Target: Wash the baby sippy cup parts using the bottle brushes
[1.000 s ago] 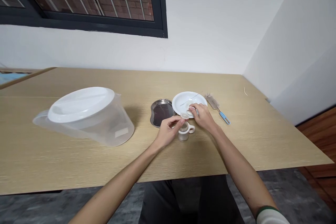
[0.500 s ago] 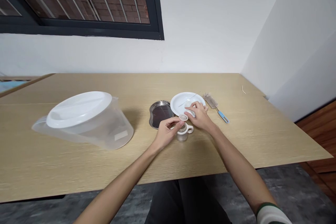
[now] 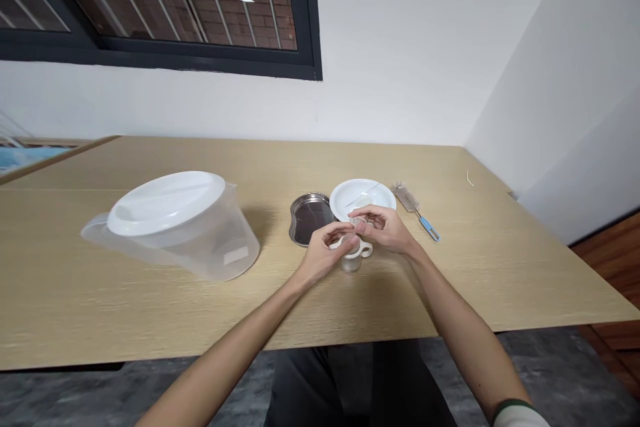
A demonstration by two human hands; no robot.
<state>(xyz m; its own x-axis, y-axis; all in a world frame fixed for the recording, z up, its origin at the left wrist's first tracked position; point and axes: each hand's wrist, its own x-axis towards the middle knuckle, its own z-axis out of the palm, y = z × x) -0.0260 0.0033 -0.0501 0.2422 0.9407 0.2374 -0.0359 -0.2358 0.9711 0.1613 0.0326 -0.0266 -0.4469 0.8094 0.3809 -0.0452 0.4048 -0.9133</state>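
Pinching a small translucent disc (image 3: 358, 221) in its fingertips, the right hand (image 3: 386, 229) is held palm-down just above a clear white-handled cup (image 3: 351, 261). The left hand (image 3: 327, 251), fingers curled, meets it over the cup's rim; whether it grips the disc cannot be told. A white plate (image 3: 363, 190) lies just behind, with a steel tray (image 3: 306, 219) beside it and a bottle brush (image 3: 416, 208) to the right.

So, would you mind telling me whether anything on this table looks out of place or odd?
One small thing: a thin, pale curled scrap lies alone on the wooden tabletop near the far right wall, apart from everything else, like a stray fibre. No spill shows.
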